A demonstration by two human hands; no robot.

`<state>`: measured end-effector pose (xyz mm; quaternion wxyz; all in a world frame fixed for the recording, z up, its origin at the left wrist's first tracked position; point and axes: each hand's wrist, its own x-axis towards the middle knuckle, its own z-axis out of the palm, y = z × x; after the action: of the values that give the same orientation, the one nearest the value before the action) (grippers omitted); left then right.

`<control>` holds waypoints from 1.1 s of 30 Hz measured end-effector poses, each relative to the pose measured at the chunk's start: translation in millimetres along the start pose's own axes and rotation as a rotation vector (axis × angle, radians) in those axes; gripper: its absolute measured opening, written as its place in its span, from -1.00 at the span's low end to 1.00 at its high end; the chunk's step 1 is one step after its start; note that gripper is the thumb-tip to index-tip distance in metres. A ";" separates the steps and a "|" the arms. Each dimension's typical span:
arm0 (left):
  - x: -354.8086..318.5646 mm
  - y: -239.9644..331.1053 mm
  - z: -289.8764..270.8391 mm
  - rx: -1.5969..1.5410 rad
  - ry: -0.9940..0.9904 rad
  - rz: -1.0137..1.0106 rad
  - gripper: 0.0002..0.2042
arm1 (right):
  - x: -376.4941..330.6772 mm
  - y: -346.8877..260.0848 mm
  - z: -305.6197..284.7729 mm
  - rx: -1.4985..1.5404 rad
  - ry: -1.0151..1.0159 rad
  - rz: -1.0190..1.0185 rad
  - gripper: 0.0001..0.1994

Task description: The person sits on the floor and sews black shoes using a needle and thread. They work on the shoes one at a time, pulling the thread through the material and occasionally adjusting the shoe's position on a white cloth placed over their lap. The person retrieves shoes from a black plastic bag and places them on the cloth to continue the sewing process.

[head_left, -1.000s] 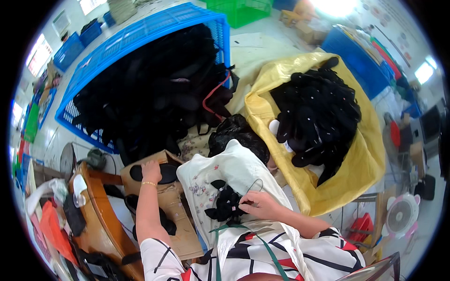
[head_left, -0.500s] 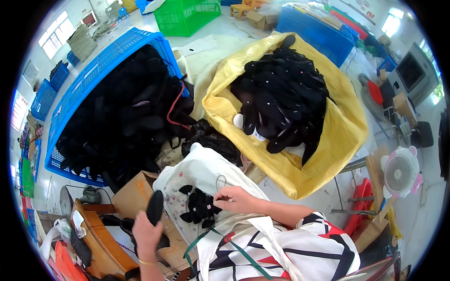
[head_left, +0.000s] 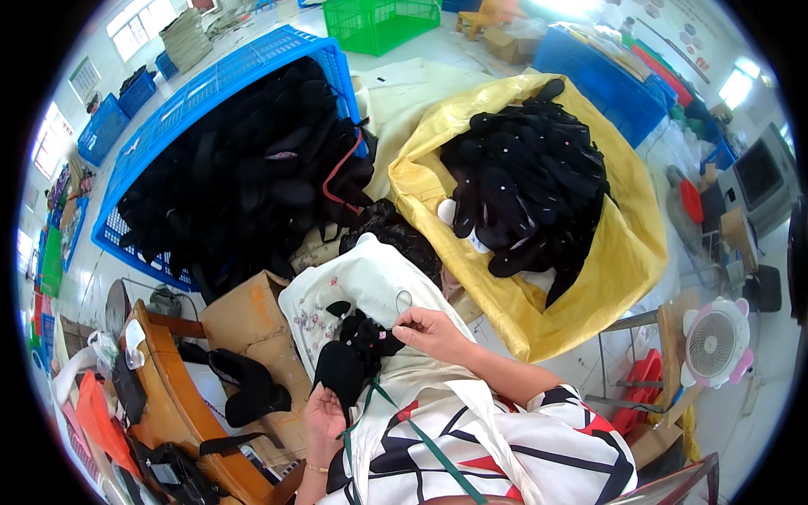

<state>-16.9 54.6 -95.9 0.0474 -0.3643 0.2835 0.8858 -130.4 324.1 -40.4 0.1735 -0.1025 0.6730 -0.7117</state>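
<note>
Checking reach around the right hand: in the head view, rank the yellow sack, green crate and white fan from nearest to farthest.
From the right hand:
1. Yellow sack, just up and right.
2. White fan, far right.
3. Green crate, top edge.

The person wears a short-sleeved top — white, crossed by bold black bands with patches of red — that fills the lower middle of the view. A thin dark green strap runs diagonally over the chest. Both forearms are bare; the left hand has a slim gold bracelet at its wrist — the right hand wears nothing.
</note>
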 end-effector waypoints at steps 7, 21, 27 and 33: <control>0.5 6.4 11.2 0.132 0.013 0.290 -0.84 | 9.8 7.3 17.6 -0.124 -0.034 -0.016 -0.90; 0.0 -0.4 48.0 0.029 -0.227 0.356 -0.70 | 45.7 16.5 102.4 -0.267 -0.160 -0.043 -0.87; 3.4 1.5 38.6 -0.060 -0.001 0.187 -0.75 | 35.2 17.7 99.6 -0.377 -0.303 -0.030 -0.84; 9.4 0.1 39.0 -0.048 0.021 0.239 -0.74 | 41.0 11.8 93.4 -0.159 -0.284 0.299 -0.86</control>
<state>-47.9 74.3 -79.8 -0.0703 -0.3381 0.3042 0.8878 -131.4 221.7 -48.9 0.3617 -0.1143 0.7034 -0.6011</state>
